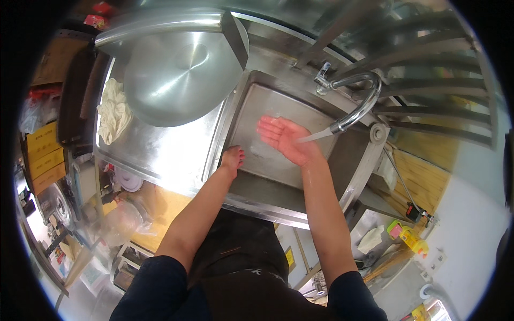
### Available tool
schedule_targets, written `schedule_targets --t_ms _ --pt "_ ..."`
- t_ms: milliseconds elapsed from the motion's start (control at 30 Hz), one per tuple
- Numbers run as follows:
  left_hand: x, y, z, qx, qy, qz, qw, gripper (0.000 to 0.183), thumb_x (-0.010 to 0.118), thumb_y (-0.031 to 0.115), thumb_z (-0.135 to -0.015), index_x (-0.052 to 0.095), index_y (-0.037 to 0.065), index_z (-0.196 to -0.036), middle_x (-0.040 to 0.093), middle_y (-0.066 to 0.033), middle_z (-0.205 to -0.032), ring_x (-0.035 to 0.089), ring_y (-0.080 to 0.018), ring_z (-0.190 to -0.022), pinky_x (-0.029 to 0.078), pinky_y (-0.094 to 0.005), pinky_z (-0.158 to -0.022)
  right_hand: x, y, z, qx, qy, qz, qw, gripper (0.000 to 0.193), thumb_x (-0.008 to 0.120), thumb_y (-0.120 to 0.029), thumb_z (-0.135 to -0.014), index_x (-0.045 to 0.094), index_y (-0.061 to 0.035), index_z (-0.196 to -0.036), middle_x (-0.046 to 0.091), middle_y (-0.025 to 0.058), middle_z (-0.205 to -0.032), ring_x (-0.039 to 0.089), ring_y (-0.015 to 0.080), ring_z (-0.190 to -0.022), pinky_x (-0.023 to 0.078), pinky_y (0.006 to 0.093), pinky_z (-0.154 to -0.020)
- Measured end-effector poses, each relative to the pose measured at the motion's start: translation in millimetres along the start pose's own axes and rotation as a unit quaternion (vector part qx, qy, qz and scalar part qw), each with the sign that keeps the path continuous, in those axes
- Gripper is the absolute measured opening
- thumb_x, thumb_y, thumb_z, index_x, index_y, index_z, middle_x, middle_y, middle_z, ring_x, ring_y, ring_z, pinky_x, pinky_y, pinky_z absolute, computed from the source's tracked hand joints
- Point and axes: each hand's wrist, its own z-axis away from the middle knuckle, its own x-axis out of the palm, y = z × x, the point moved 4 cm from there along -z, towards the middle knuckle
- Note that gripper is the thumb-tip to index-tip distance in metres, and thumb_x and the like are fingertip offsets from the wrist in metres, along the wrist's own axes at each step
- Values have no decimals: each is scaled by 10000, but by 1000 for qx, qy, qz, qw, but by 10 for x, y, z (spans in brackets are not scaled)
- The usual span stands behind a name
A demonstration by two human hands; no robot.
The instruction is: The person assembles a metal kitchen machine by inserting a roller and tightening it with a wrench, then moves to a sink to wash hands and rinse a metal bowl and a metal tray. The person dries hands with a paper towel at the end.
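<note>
My right hand (285,140) is held palm up over the steel sink (286,179), with its fingers stretched out. Water from the curved chrome faucet (369,99) runs onto this hand near the thumb and palm. Nothing is held in it. My left hand (233,159) hovers by the sink's left edge, fingers slightly bent and apart, with nothing seen in it. Both forearms are bare below dark sleeves, and the right one looks wet.
A large round metal pan (184,80) rests on the steel drainboard (171,147) at the left, beside a crumpled pale cloth (114,112). Metal rack bars (428,88) stand at the far right. A yellow bottle (413,242) lies lower right. Yellow boxes (45,152) are stacked left.
</note>
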Motion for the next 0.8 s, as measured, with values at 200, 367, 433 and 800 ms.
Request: schedule_targets --t_ms 200,367,433,800 --pt "-74 -45 -39 -27 -4 8 1000 383 532 331 -1025 617 74 -1295 680 -76 -1184 636 -210 -1062 500 -393 -921 -244 126 -153 11 46 12 999 449 566 -233 -1033 557 67 -1368 623 226 -1370 613 337 -1272 490 434 -1098" --pt "-88 -59 -104 -17 22 24 999 326 556 334 -989 659 71 -1152 683 -53 -1058 630 -184 -956 490 -373 -841 -260 193 -229 56 19 59 997 423 557 -238 -1031 596 57 -1332 658 197 -1329 632 304 -1248 498 417 -1091" --pt "-101 -61 -112 -33 29 20 999 332 550 335 -995 656 72 -1167 679 -54 -1069 627 -188 -972 490 -378 -859 -315 434 -243 144 -28 159 976 398 552 -236 -1027 624 34 -1312 673 185 -1310 640 287 -1237 498 394 -1089" --pt "-148 -65 -56 -26 42 -11 999 314 566 360 -988 655 134 -1186 669 -22 -1081 610 -172 -971 470 -393 -878 -1533 583 -244 103 243 299 917 297 576 -294 -1009 713 -39 -1071 748 106 -1013 734 251 -931 602 379 -825"
